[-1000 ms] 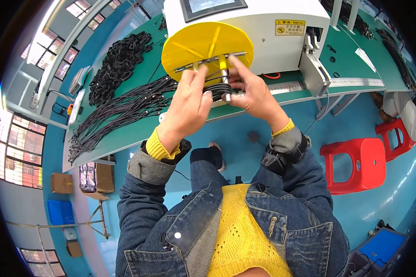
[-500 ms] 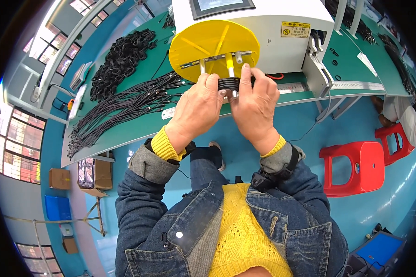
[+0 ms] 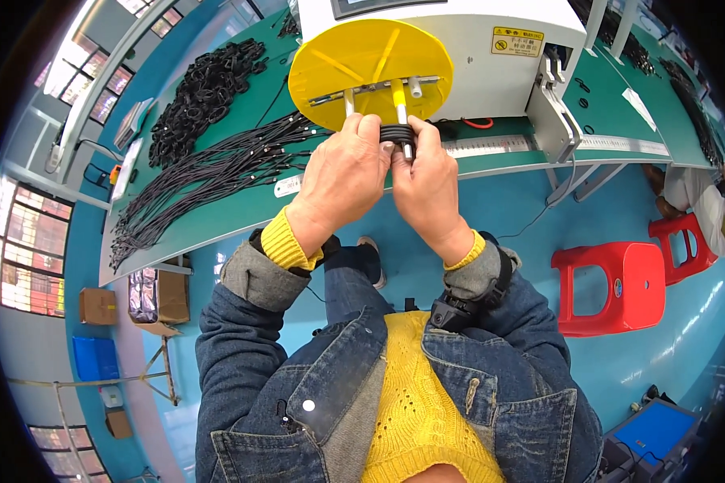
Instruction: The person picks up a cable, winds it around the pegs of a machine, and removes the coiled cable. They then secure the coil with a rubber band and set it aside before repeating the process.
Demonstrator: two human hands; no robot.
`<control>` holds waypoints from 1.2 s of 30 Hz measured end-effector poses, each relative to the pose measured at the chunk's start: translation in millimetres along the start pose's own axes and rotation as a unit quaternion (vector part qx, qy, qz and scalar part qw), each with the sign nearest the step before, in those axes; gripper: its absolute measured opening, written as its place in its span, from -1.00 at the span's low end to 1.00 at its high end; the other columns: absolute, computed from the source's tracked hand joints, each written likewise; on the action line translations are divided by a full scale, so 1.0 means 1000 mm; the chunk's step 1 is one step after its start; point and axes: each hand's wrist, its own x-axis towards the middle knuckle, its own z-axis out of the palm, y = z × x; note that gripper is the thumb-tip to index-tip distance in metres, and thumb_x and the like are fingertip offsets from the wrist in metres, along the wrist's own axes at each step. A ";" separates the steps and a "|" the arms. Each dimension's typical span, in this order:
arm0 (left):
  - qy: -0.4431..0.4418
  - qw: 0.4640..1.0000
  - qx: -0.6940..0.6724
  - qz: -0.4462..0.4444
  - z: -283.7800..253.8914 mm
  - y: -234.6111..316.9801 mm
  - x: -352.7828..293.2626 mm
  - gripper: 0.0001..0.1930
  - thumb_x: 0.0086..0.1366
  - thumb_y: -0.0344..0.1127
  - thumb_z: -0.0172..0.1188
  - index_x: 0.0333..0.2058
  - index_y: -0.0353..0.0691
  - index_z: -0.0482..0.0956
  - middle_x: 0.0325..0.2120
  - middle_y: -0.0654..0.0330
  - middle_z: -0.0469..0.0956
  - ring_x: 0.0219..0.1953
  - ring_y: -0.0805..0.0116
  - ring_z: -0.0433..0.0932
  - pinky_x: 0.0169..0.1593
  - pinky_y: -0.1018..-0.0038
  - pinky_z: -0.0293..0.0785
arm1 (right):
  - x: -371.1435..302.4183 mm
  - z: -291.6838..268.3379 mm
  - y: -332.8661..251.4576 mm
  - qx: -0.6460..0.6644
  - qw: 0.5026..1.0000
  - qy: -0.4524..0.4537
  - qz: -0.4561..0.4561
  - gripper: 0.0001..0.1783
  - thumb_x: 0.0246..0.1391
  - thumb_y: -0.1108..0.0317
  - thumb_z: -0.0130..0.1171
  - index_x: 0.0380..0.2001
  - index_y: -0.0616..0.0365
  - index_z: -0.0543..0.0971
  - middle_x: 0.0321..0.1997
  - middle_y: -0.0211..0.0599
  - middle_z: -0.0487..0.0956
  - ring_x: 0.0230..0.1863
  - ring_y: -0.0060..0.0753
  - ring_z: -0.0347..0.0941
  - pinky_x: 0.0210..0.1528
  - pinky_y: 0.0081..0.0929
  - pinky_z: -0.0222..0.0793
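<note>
A small coil of black cable [image 3: 396, 134] sits around the peg ends in front of a round yellow disc [image 3: 369, 60], which is mounted on a white machine [image 3: 491, 88]. My left hand [image 3: 342, 173] grips the coil's left side, fingers curled and thumb pressed against it. From the right, my right hand [image 3: 428, 189] pinches the coil between thumb and fingers. Two pegs reach from a metal bar [image 3: 354, 93] on the disc toward my hands, one of them with a yellow base [image 3: 399, 95]. My fingers hide part of the coil.
Left of the machine, loose black cables [image 3: 217, 169] lie on the green table [image 3: 242, 217], with a pile of coiled cables [image 3: 201, 105] behind. A metal ruler [image 3: 491, 146] runs along the front edge near a metal bracket [image 3: 554, 125]. Red stools [image 3: 612, 286] stand at the right.
My right hand has shifted left and its fingers have drawn in closer around the coil. My left hand stays on the coil's left side. The whole view has shifted slightly.
</note>
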 end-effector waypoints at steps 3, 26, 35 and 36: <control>-0.003 1.000 0.006 0.000 -0.003 0.005 -0.005 -0.82 0.13 -0.37 0.05 -0.40 -0.32 0.25 -0.47 -0.06 0.36 -0.48 -0.06 0.43 -0.43 0.16 0.38 | -0.008 -0.006 -0.002 -0.015 1.000 -0.026 -0.002 -0.68 -0.05 0.49 0.06 -0.18 0.34 0.33 -0.50 0.10 0.49 -0.43 0.13 0.45 -0.41 -0.15 0.36; -0.455 0.571 -0.542 -0.416 0.047 -0.012 -0.090 -0.46 0.25 0.11 -0.05 -0.16 -0.34 0.44 -0.33 0.09 0.54 -0.33 0.34 0.57 -0.44 0.58 0.52 | -0.092 -0.021 0.074 -0.031 0.914 -0.404 -0.015 -0.81 -0.04 0.39 -0.01 -0.46 0.31 0.27 -0.60 0.07 0.47 -0.47 0.19 0.41 -0.44 -0.06 0.31; -0.516 0.541 -0.515 -0.418 0.082 -0.014 -0.110 -0.61 0.16 -0.03 0.16 -0.34 -0.32 0.46 -0.51 0.17 0.50 -0.57 0.50 0.50 -0.64 0.64 0.39 | -0.091 -0.031 0.067 -0.171 0.847 -0.496 -0.082 -0.78 -0.09 0.33 0.04 -0.47 0.28 0.32 -0.61 -0.02 0.50 -0.51 0.08 0.45 -0.47 -0.14 0.35; -0.518 0.523 -0.539 -0.410 0.085 -0.013 -0.114 -0.64 0.14 -0.06 0.18 -0.37 -0.31 0.45 -0.54 0.19 0.48 -0.60 0.53 0.47 -0.66 0.65 0.36 | -0.088 -0.031 0.062 -0.198 0.819 -0.528 -0.103 -0.79 -0.10 0.34 0.04 -0.47 0.28 0.34 -0.61 -0.02 0.50 -0.51 0.06 0.46 -0.47 -0.17 0.36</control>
